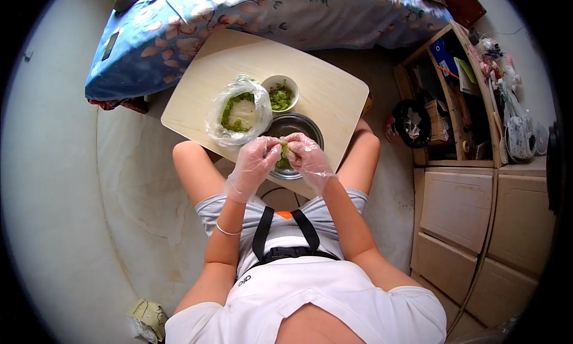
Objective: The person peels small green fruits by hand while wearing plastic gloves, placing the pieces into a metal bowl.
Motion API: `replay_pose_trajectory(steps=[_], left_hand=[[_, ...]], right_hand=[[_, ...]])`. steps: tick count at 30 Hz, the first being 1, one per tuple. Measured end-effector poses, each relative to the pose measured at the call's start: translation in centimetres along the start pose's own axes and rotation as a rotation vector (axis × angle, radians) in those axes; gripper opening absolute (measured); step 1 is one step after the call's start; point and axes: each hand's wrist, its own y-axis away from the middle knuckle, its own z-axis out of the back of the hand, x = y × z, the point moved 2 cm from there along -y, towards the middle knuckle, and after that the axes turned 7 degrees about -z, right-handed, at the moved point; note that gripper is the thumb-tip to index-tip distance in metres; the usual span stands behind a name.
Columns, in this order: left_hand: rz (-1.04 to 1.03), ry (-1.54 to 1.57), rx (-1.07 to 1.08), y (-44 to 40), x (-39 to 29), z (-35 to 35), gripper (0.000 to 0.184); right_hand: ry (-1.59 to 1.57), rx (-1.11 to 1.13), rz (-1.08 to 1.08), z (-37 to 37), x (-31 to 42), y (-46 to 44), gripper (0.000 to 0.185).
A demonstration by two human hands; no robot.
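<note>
My left hand (261,159) and my right hand (305,156) both wear clear plastic gloves. Their fingertips pinch together on a small sprig of leafy greens (284,155), held over the near side of a metal bowl (308,124). Green leaves show just below my fingers; whether they hang from the sprig or lie in the bowl I cannot tell. Left of the bowl, an opened clear plastic bag (261,99) has greens around its inner edge. Behind the bowl stands a white bowl (292,82) with green leaves and darker bits in it.
The pale low table (331,87) reaches over my knees. A bed with a blue floral cover (179,39) adjoins its far side. To the right are a lined trash bin (412,123) and wooden shelving (453,159). A phone (110,46) lies on the bed.
</note>
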Motion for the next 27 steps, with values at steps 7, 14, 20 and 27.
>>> replay_pose_trajectory(steps=[7,14,20,27], left_hand=[[-0.205,-0.179,0.047,0.0,-1.0,0.0,0.017],[-0.122,-0.087,-0.028,-0.2,0.3,-0.5,0.015],[0.091,0.149,-0.019,-0.1,1.4,0.2,0.016],[-0.105,0.049,-0.166,-2.7,-0.3,1.8,0.018]], right_hand=[[0.105,-0.108,0.021,-0.7,0.2,0.1,0.011],[0.137,-0.107,0.068,-0.3,-0.4,-0.5,0.014],[0.008,-0.023,0.009,0.7,-0.4,0.0,0.016],[0.014,-0.036,0.029,4.1,-2.6,-1.9,0.031]])
